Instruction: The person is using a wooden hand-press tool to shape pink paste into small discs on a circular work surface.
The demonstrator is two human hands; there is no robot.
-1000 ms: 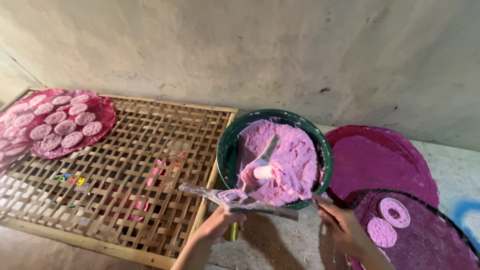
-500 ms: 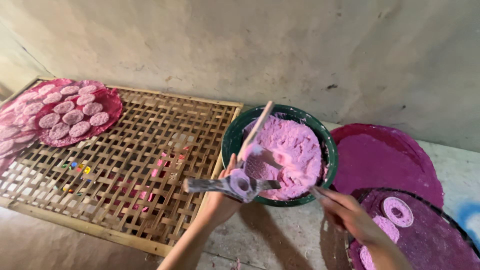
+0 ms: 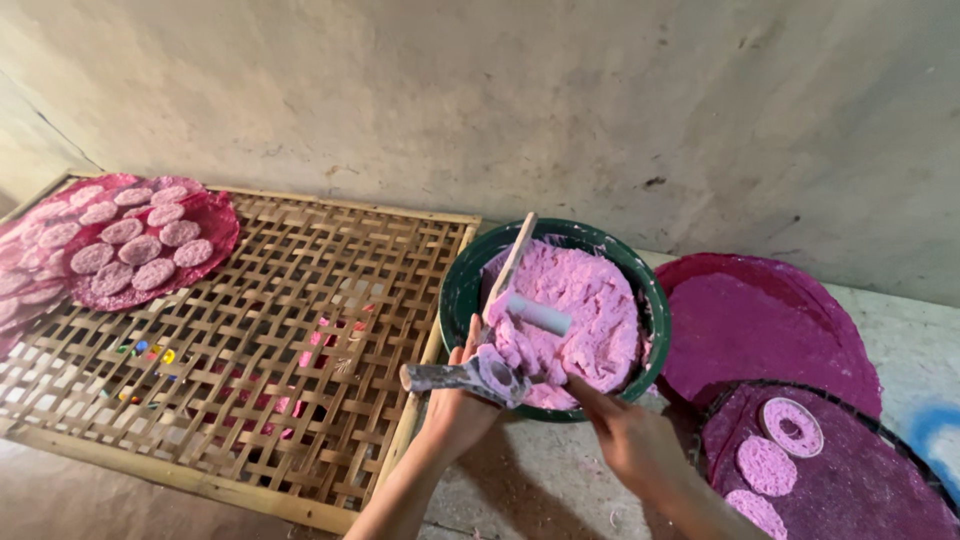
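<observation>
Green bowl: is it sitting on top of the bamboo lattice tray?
No, the green bowl of pink dough sits on the floor beside the bamboo lattice tray, at its right edge.

Both forearms come up bare from the bottom edge, no sleeve or cuff showing on either one. The left hand [image 3: 458,405] wears no glove, ring or wristband that I can see, and its wrist is bare too. The right hand [image 3: 625,435] is just as plain: ungloved, with nothing on the wrist. Both forearms look slim.
</observation>
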